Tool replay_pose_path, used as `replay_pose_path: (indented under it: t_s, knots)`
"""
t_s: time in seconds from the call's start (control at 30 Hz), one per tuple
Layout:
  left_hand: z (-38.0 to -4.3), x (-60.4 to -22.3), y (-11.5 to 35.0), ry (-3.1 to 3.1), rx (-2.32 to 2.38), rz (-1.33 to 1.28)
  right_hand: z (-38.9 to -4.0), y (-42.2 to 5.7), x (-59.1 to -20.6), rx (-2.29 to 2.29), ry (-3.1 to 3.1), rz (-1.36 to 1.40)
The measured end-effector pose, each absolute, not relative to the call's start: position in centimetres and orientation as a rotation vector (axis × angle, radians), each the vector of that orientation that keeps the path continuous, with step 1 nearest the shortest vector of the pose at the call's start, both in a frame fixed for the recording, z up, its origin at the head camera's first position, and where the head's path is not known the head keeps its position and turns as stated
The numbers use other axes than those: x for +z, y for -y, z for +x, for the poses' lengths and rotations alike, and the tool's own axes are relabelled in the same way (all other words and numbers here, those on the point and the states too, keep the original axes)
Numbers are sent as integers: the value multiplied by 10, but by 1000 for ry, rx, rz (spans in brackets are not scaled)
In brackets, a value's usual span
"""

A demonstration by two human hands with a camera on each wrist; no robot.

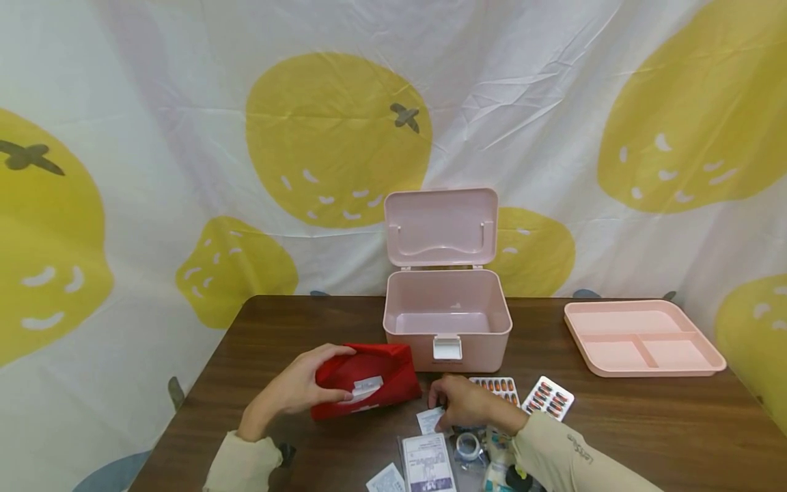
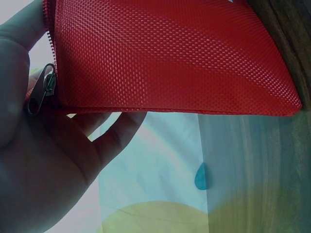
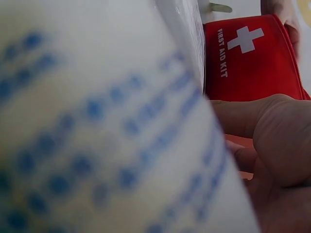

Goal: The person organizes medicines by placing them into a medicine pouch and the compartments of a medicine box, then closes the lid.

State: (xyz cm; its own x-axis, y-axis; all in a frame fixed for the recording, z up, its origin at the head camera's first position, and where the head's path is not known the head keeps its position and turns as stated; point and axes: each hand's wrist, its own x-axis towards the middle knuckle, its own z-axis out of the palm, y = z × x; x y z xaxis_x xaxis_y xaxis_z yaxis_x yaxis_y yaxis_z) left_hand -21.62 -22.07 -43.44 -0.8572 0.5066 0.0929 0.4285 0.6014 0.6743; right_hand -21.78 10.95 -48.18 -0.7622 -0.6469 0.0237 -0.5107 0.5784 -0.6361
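A red first aid pouch (image 1: 396,379) stands with its mouth spread, small white packets (image 1: 367,387) inside. My left hand (image 1: 301,381) grips its left edge, thumb at the front; a zipper pull (image 2: 43,90) shows beside the palm in the left wrist view. To the pouch's right, my right hand (image 1: 464,402) pinches a small white printed packet (image 1: 427,419) just above the table. A blurred white surface with blue print (image 3: 112,136) covers much of the right wrist view, hiding the right fingertips. Below the hand lie a printed pack (image 1: 427,463) and a tape roll (image 1: 468,446).
Behind the pouch stands a pink box (image 1: 449,352), its lid (image 1: 441,225) raised. A pink divided tray (image 1: 621,320) lies at the right. Capsule blister packs (image 1: 548,398) rest near the right forearm. Another white packet (image 1: 387,480) lies at the front edge of view.
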Motion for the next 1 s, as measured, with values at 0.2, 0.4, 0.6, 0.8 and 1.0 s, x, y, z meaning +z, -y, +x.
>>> replay_pose_path:
  t_s: [0.2, 0.4, 0.6, 0.8, 1.0]
  knots:
    - [-216, -435, 221, -2707, 1102, 790, -216, -108, -480, -944, -2590, -947]
    - [-216, -433, 221, -2705, 1100, 766, -215, -107, -480, -978, -2560, -895]
    - [-215, -433, 220, -2712, 1096, 786, -216, -108, -479, -1030, -2497, -908]
    - [-214, -433, 219, -2707, 1101, 768, -219, -112, -476, -1037, -2513, -999]
    - [-214, -435, 218, -2729, 1098, 794, -220, -115, -466, -1114, -2523, -1018]
